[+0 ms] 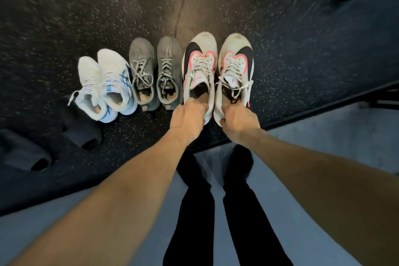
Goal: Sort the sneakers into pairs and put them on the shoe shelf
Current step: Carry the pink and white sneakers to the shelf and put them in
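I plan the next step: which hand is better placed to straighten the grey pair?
Left. The left hand holds the left pink-trimmed sneaker, directly beside the grey pair; the right hand is farther away.

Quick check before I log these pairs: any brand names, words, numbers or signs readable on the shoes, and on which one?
No text reads clearly.
Pink script on the tongue of the left pink-trimmed sneaker: too blurred to read.
Small pink mark on the tongue of the right pink-trimmed sneaker: a logo, no legible letters.
Blue tag on the white sneakers: too small to read; blue side stripes, no words.
Grey sneakers: no text visible.
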A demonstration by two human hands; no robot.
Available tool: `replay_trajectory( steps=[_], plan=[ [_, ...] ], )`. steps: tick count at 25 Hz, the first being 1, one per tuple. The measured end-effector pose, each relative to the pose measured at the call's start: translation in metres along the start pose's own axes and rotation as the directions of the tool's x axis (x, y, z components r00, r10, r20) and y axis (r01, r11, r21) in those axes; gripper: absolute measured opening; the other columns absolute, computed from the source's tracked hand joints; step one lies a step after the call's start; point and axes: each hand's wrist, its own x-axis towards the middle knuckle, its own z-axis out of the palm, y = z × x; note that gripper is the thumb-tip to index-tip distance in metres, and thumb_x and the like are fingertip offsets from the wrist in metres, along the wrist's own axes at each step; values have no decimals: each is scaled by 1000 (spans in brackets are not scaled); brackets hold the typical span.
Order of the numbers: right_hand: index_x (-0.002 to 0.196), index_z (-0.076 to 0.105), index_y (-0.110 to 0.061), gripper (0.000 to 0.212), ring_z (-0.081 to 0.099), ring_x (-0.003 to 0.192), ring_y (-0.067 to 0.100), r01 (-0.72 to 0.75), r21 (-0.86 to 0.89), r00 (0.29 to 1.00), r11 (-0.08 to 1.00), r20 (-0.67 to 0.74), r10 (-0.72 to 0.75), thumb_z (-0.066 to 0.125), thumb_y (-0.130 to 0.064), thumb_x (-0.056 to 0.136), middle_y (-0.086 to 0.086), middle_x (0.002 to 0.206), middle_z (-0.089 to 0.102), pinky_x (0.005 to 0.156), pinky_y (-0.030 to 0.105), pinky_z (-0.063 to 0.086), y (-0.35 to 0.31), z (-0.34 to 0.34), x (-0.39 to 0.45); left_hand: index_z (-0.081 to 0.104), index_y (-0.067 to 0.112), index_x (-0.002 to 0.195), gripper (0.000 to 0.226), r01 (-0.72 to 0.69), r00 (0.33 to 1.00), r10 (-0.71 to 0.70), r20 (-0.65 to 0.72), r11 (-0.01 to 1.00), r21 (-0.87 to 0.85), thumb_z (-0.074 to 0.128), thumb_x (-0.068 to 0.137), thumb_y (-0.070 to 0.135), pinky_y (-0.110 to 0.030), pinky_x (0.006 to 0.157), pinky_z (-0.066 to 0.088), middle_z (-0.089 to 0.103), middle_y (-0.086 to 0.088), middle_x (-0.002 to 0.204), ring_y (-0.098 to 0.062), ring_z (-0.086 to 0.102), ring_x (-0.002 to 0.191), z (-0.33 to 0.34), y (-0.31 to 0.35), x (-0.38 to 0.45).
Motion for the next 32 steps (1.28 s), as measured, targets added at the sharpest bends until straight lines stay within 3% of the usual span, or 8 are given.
replay_trajectory(
  steps=[4,8,14,20,26,30,32],
  plan=[
    [108,57,-11,20,60,95,31,8,38,1000,999,13,-9,55,-13,88,12,103,62,68,32,39,-29,-86,-91,60,16,96,12,24,999,-24,24,999,-37,63,86,12,-40,79,46,51,-10,101,-37,61,94,-89,34,-83],
    [113,56,-11,25,61,96,33,16,32,1000,999,15,-16,54,-15,88,15,108,60,70,34,44,-57,-162,-186,62,18,103,17,29,1000,-29,-6,998,-58,64,86,17,-43,84,50,53,-11,104,-38,61,98,-166,74,-179],
    [113,59,-15,26,62,95,34,64,25,997,998,-33,-63,53,-22,90,13,107,61,72,36,47,-85,-223,-301,65,21,103,18,49,991,-57,-119,996,-71,63,86,16,-39,83,50,57,-10,105,-34,63,98,-220,116,-296],
    [98,60,-11,19,61,94,35,132,54,987,990,-103,-126,53,-25,88,14,103,64,75,40,48,-96,-231,-366,64,17,94,10,53,977,-55,-206,998,-13,62,85,20,-40,78,47,58,-14,101,-38,61,94,-229,132,-358],
    [96,60,-12,16,61,92,32,156,57,981,986,-126,-148,54,-25,88,11,103,66,69,35,42,-80,-229,-393,65,20,94,10,67,966,-55,-253,997,38,63,85,23,-37,75,47,59,-13,99,-36,63,93,-221,155,-382],
    [85,57,-17,9,58,82,28,119,115,981,986,-170,-99,57,-25,87,9,96,65,66,31,38,-61,-227,-421,66,18,98,13,4,965,32,-259,990,140,62,86,21,-38,78,49,60,-14,104,-37,63,97,-218,179,-394],
    [71,48,-22,19,51,72,22,64,170,979,983,-199,-30,57,-24,87,6,87,62,64,30,36,-51,-221,-439,67,18,101,15,-57,961,110,-253,976,209,60,87,19,-37,79,49,60,-14,106,-37,62,99,-213,192,-399]
  ],
)
